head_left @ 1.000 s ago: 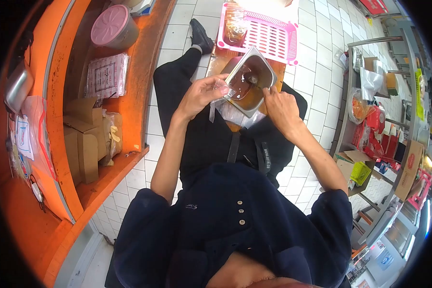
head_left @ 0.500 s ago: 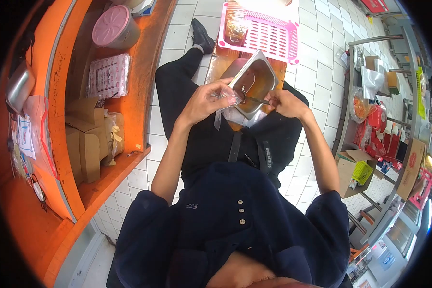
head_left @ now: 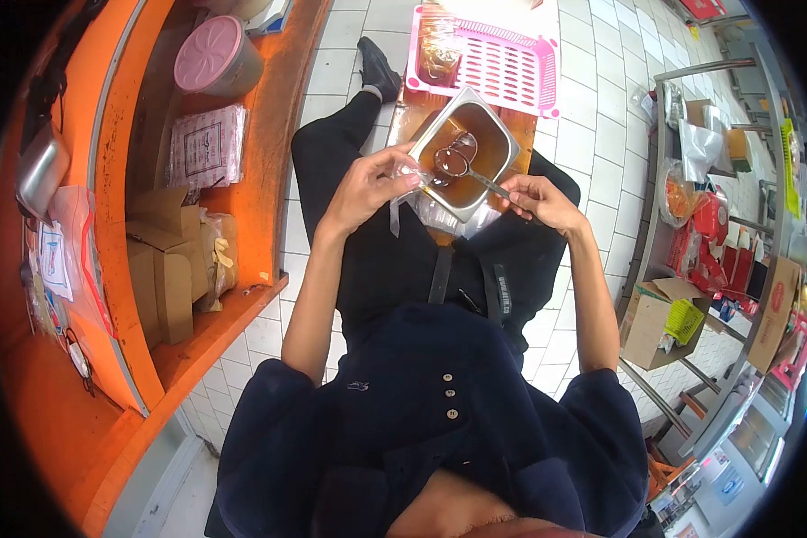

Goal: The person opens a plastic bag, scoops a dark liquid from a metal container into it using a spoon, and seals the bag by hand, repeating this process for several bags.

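Note:
A rectangular steel container (head_left: 502,122) with brown sauce (head_left: 486,143) stands on a narrow wooden bench between my knees. My right hand (head_left: 543,203) is closed on the end of a ladle's handle. The round bowl of the ladle (head_left: 452,161), coated in dark sauce, is inside the container, low over the sauce. At the container's left edge, my left hand (head_left: 375,190) pinches a small clear plastic bag (head_left: 410,174), part of which hangs below the fingers. More clear plastic (head_left: 439,215) lies by the container's near side.
Beyond the container sits a pink basket (head_left: 508,65) with filled clear bags (head_left: 438,56) at its left end. On the left, an orange shelf (head_left: 215,327) holds a pink-lidded tub (head_left: 211,54), packets (head_left: 208,143) and cardboard boxes (head_left: 166,260). A metal rack (head_left: 641,224) stands right.
The ladle has moved from beside the bag at my left fingers into the container over the sauce. The container sat more tilted before. My left hand has shifted slightly left with the bag.

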Available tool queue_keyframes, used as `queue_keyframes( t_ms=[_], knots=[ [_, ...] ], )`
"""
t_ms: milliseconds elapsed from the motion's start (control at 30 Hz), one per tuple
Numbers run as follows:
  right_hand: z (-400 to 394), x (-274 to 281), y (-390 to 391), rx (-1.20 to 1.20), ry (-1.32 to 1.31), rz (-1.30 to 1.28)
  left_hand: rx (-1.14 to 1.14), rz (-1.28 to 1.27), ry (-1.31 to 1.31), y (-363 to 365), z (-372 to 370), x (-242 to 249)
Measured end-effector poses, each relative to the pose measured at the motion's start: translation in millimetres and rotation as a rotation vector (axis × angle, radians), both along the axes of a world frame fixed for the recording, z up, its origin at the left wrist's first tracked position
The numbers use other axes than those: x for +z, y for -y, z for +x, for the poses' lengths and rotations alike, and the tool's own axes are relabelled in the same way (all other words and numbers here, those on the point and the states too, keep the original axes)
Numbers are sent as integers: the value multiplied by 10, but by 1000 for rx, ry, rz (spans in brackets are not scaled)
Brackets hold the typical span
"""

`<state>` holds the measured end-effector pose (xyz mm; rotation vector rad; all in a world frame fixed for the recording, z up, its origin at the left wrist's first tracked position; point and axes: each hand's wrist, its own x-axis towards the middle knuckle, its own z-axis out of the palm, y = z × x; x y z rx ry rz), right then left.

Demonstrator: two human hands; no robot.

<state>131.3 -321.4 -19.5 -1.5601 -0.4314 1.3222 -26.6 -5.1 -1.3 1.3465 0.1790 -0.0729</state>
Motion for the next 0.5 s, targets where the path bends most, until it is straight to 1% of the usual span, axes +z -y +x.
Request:
queue_keyframes(
  t_ms=[133, 267, 333, 400, 433, 500],
  knots=[
    [-6, 80, 27, -79, 29, -20, 28, 36, 18, -54, -5, -63],
    [-9, 106, 63, -174, 26, -49, 103, 101, -20, -86, -34, -172],
    [-3, 150, 75, -179, 48, -53, 133, 114, -29, -96, -56, -231],
    [9, 191, 76, -185, 69, -57, 167, 203, -32, -119, -72, -267],
    [12, 205, 77, -198, 69, -33, 165, 204, -31, -134, -78, -266],
    [19, 262, 71, -214, 70, -7, 185, 430, 62, -150, -81, -215]
  ],
)
